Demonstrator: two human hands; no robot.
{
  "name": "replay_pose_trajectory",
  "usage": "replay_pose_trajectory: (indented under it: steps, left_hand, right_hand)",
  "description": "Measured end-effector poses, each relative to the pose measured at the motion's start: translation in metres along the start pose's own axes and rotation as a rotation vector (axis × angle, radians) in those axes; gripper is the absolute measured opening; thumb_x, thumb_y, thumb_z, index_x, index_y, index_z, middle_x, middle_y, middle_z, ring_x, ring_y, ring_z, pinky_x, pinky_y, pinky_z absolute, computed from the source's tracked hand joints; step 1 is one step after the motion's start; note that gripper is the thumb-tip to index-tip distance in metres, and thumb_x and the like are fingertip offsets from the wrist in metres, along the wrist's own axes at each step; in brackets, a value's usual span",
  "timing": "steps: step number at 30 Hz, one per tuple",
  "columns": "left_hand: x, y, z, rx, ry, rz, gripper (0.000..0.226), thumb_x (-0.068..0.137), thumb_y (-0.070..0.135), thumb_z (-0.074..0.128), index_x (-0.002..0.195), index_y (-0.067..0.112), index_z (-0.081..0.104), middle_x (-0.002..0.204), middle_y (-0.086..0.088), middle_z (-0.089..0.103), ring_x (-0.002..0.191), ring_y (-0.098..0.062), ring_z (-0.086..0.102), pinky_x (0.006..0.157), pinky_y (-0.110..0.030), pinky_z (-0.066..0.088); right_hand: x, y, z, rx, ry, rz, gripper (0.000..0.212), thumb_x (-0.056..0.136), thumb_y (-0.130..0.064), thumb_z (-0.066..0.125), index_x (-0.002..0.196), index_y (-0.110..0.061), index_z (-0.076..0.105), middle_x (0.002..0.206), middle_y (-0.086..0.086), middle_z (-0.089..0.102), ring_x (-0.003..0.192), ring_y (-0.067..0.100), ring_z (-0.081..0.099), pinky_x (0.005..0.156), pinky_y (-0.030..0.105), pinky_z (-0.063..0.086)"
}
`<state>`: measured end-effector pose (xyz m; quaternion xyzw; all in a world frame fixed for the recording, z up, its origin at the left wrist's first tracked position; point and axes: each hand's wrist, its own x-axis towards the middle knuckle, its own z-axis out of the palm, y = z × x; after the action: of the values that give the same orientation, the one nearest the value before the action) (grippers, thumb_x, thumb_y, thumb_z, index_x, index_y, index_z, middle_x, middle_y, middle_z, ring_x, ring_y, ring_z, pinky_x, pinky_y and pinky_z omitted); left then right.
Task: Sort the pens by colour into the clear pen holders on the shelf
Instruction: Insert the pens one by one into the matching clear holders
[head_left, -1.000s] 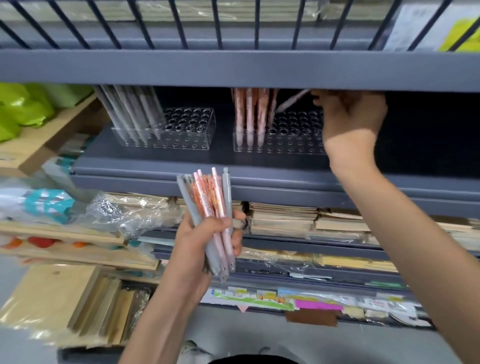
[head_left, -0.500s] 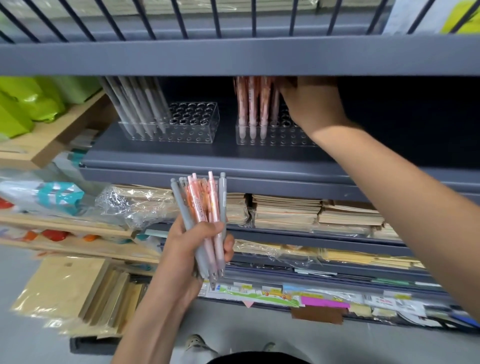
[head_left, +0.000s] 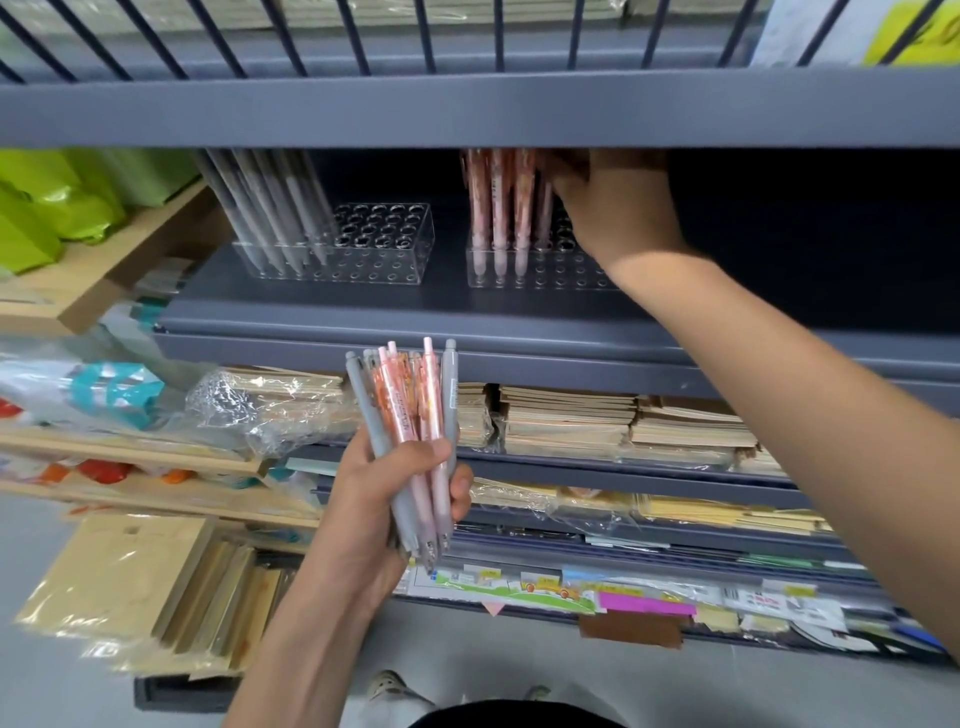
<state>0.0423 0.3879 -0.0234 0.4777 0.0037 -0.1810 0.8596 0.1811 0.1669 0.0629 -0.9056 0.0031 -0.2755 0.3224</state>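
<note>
Fingers (head_left: 461, 491) of the left hand (head_left: 374, 499) grip mixed grey and pink-patterned pens (head_left: 410, 400).

Left hand (head_left: 384, 499) grips pens (head_left: 415, 405) — right hand (head_left: 618, 208) at holder (head_left: 545, 270).

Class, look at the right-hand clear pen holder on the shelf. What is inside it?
In the holder, pink pens stand upright in the left holes. The right hand covers its right part, and the shelf above hides the pen tops.
</note>
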Motion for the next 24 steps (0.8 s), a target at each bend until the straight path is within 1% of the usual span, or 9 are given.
replay_pose_trajectory:
  steps: [3,6,8,10,12,15,17,21,24]
  left_hand:
    - [-0.001,0.000,-0.001,0.002,-0.006,0.004,0.056,0.058,0.010,0.077,0.109,0.006,0.055,0.079,-0.011,0.055,0.055,-0.023,0.054,0.047,-0.031,0.050]
    - [-0.002,0.002,-0.004,0.016,-0.031,0.002,0.050,0.059,0.010,0.077,0.104,0.006,0.056,0.075,-0.011,0.055,0.054,-0.025,0.054,0.047,-0.030,0.050]
    - [-0.001,0.003,-0.006,0.025,-0.037,0.000,0.049,0.059,0.010,0.078,0.103,0.005,0.057,0.075,-0.012,0.056,0.054,-0.027,0.055,0.047,-0.029,0.050]
    - [0.000,0.003,-0.007,0.027,-0.038,-0.002,0.049,0.060,0.010,0.078,0.103,0.004,0.056,0.075,-0.012,0.058,0.053,-0.027,0.056,0.047,-0.029,0.050]
    - [0.003,0.004,-0.008,0.023,-0.039,-0.013,0.050,0.060,0.009,0.078,0.104,0.004,0.055,0.075,-0.012,0.058,0.053,-0.027,0.056,0.047,-0.029,0.050]
    - [0.006,0.005,-0.009,0.030,-0.044,-0.030,0.052,0.060,0.009,0.078,0.106,0.004,0.053,0.074,-0.012,0.058,0.054,-0.028,0.057,0.048,-0.030,0.051]
    - [0.009,0.006,-0.010,0.051,-0.043,-0.033,0.058,0.060,0.010,0.078,0.110,0.003,0.050,0.073,-0.013,0.059,0.055,-0.029,0.058,0.049,-0.032,0.051]
    - [0.013,0.012,-0.012,0.104,-0.051,-0.014,0.063,0.061,0.007,0.076,0.116,-0.003,0.048,0.076,-0.015,0.066,0.058,-0.033,0.064,0.052,-0.035,0.054]
    - [0.014,0.020,-0.019,0.106,0.003,0.041,0.055,0.067,-0.002,0.066,0.119,-0.002,0.049,0.079,-0.012,0.071,0.063,-0.033,0.070,0.055,-0.036,0.058]
  right_hand:
    - [0.003,0.001,-0.001,0.023,-0.024,0.057,0.048,0.096,-0.042,0.054,0.135,-0.014,0.051,0.136,0.006,0.055,0.126,0.023,0.050,0.106,0.030,0.037]
    - [-0.003,-0.001,-0.008,0.189,0.019,0.161,0.048,0.088,-0.046,0.065,0.126,-0.017,0.059,0.127,-0.001,0.062,0.114,0.014,0.056,0.102,0.026,0.041]
    - [-0.015,-0.001,-0.012,0.292,0.123,0.157,0.040,0.083,-0.044,0.072,0.110,-0.015,0.067,0.112,0.001,0.069,0.106,0.016,0.063,0.101,0.031,0.047]
    - [-0.035,-0.005,-0.016,0.322,0.190,0.130,0.021,0.081,-0.045,0.073,0.083,-0.024,0.068,0.084,-0.005,0.072,0.087,0.016,0.068,0.081,0.031,0.053]
    - [-0.060,-0.013,-0.020,0.376,0.085,0.141,0.016,0.080,-0.047,0.070,0.075,-0.032,0.066,0.071,-0.011,0.069,0.072,0.007,0.065,0.065,0.024,0.049]
    - [-0.094,-0.029,-0.018,0.407,-0.286,0.093,0.016,0.080,-0.047,0.071,0.076,-0.031,0.073,0.070,-0.013,0.070,0.059,-0.003,0.059,0.058,0.015,0.047]
    - [-0.107,-0.038,-0.013,0.420,-0.417,0.108,0.020,0.076,-0.045,0.077,0.077,-0.025,0.074,0.070,-0.005,0.070,0.059,0.001,0.057,0.056,0.021,0.049]
    - [-0.114,-0.048,-0.004,0.503,-0.435,0.180,0.023,0.071,-0.032,0.083,0.081,-0.017,0.069,0.068,0.001,0.069,0.057,0.012,0.057,0.061,0.028,0.054]
    - [-0.114,-0.055,0.002,0.565,-0.396,0.204,0.016,0.075,-0.023,0.082,0.084,-0.018,0.070,0.072,0.003,0.070,0.064,0.026,0.060,0.065,0.036,0.056]
